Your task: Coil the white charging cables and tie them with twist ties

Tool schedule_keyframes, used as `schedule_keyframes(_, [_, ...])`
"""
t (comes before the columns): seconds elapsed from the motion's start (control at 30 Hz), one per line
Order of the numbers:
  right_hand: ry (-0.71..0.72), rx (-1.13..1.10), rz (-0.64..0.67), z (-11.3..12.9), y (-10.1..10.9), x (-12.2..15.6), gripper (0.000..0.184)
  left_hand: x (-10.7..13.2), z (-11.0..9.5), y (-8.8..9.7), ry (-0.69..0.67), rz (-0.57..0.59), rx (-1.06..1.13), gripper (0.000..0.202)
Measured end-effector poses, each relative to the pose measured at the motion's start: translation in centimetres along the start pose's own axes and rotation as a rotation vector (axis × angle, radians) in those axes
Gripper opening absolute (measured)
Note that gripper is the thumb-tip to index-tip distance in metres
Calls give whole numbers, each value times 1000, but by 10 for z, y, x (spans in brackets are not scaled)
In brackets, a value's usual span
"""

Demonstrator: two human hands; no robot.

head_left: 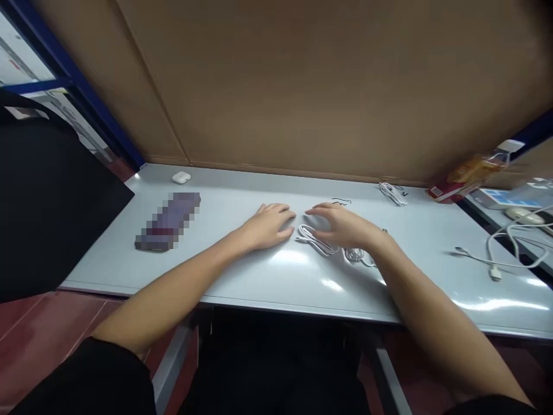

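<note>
Desk's front edge (224,298) below left hand (268,226), right hand (343,226) over white cable (316,240)

Wide gap from left hand (268,226) to pixelated object (167,222); coiled white cable (315,240) blocks way to right hand (341,226)

The person wears a black shirt (52,392), and its left sleeve (95,374) and right sleeve (488,408) stop far up, so the left arm (168,294) and right arm (436,323) are bare down to the left hand (268,226) and right hand (343,226).
</note>
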State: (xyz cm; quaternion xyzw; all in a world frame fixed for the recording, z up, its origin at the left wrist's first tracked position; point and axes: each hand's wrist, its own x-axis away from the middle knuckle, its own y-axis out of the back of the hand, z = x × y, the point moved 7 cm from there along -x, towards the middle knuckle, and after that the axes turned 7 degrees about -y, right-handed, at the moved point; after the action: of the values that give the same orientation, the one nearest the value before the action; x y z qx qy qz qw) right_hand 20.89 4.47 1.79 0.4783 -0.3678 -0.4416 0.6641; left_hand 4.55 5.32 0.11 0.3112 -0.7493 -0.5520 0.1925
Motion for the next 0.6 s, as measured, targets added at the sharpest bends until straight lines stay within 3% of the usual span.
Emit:
schedule_keyframes(0.07, [24, -18, -49, 12, -4, -1, 42, 1, -2, 9, -56, -48, 48, 37])
schedule_keyframes(0.17, [-1, -10, -91, 21, -7, -3, 29, 5, -2, 17, -55, -30, 89, 27])
schedule_keyframes(0.33, [-135, -97, -67, 16, -7, -5, 13, 5, -11, 17, -135, -46, 124, 40])
schedule_keyframes(0.47, [-205, -306, 7, 4, -5, -4, 21, 0, -17, 5, -216, -61, 161, 28])
schedule_keyframes(0.6, [-171, -439, 106, 1, -1, -3, 21, -3, -15, 1, -237, -64, 188, 24])
